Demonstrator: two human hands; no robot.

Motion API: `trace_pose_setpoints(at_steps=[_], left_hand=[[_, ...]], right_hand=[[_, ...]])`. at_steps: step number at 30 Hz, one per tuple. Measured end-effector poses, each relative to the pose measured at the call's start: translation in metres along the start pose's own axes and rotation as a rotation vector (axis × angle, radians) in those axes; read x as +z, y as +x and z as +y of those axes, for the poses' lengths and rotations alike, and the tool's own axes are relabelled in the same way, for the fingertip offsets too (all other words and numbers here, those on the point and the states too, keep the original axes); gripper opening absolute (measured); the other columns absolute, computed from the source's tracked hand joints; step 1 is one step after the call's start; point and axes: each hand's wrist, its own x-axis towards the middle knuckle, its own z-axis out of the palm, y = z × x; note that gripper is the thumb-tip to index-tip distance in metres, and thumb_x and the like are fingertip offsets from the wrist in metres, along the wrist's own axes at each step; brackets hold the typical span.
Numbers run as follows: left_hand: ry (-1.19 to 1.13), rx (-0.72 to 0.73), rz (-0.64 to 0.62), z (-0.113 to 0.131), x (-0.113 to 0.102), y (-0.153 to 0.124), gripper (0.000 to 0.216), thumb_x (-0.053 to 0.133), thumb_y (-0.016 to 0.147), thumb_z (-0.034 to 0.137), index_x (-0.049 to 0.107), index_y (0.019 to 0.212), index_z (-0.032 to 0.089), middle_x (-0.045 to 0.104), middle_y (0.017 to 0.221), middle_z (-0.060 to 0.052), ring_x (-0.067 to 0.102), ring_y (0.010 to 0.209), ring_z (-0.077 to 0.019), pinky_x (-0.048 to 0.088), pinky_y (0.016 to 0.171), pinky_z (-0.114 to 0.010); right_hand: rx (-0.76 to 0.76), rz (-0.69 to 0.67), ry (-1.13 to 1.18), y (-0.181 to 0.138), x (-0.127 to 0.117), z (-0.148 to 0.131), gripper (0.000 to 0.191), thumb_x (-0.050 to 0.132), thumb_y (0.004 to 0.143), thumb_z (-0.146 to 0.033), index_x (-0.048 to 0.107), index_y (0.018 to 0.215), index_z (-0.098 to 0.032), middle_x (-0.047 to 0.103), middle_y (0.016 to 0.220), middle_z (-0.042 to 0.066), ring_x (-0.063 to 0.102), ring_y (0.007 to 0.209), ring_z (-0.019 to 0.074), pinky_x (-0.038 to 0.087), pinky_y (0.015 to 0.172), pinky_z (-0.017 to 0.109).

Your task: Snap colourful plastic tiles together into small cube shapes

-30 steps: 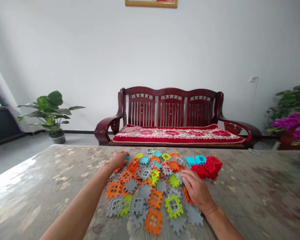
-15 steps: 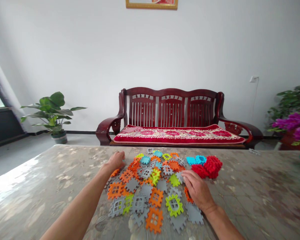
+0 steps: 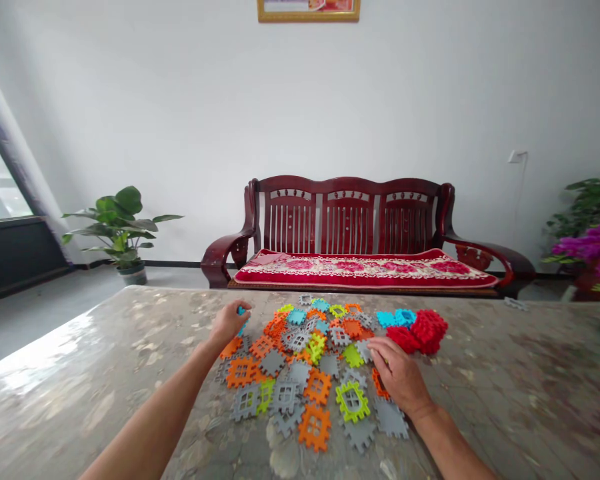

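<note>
My left hand (image 3: 229, 323) is closed on a blue interlocking tile (image 3: 242, 319), raised just off the table at the left of the pile. Its fingers hide part of that tile. My right hand (image 3: 397, 370) rests at the right of the pile, thumb apart from the fingers, fingertips touching a grey tile (image 3: 363, 349). Between the hands lie loose notched plastic tiles, among them an orange window tile (image 3: 315, 427), a green frame tile (image 3: 353, 401) and a plain grey tile (image 3: 391, 419). Several overlap. An orange tile (image 3: 379, 385) is partly covered by my right hand.
Red tiles (image 3: 429, 331) are heaped beyond my right hand, with light blue tiles (image 3: 386, 319) beside them. A lone grey tile (image 3: 515, 304) lies near the far edge of the patterned table (image 3: 485, 373). Behind stands a wooden bench (image 3: 345, 220); a potted plant (image 3: 125, 230) is left.
My left hand has lifted slightly and turned, and the blue tile in it now shows clearly. My right hand stays on the grey tile. The whole view has shifted a little.
</note>
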Motion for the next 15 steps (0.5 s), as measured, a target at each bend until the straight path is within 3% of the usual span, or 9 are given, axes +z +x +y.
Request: trace_pose_setpoints(at_steps=[3, 7, 15], left_hand=[[-0.103, 0.048, 0.001, 0.004, 0.001, -0.005, 0.025, 0.053, 0.084, 0.035, 0.071, 0.093, 0.021, 0.073, 0.087, -0.002, 0.067, 0.081, -0.0161, 0.047, 0.07, -0.022], [-0.205, 0.084, -0.034, 0.006, 0.004, -0.008, 0.033, 0.045, 0.088, 0.033, 0.07, 0.106, 0.019, 0.075, 0.086, -0.001, 0.068, 0.074, -0.0144, 0.05, 0.064, -0.022], [-0.143, 0.057, -0.007, -0.008, -0.003, -0.016, 0.029, 0.053, 0.08, 0.017, 0.072, 0.101, 0.02, 0.076, 0.097, -0.002, 0.069, 0.09, -0.0167, 0.049, 0.081, -0.024]], right_hand=[[0.011, 0.014, 0.006, 0.001, -0.001, -0.001, 0.028, 0.044, 0.095, -0.031, 0.071, 0.098, -0.023, 0.073, 0.104, 0.007, 0.069, 0.096, 0.0202, 0.056, 0.088, 0.033], [0.031, 0.02, 0.023, 0.0, -0.001, 0.001, 0.029, 0.044, 0.095, -0.033, 0.07, 0.097, -0.023, 0.073, 0.103, 0.007, 0.069, 0.096, 0.0207, 0.056, 0.088, 0.034], [0.048, 0.049, 0.047, -0.002, 0.001, 0.007, 0.03, 0.044, 0.095, -0.036, 0.07, 0.096, -0.022, 0.073, 0.102, 0.007, 0.069, 0.095, 0.0208, 0.055, 0.088, 0.035]])
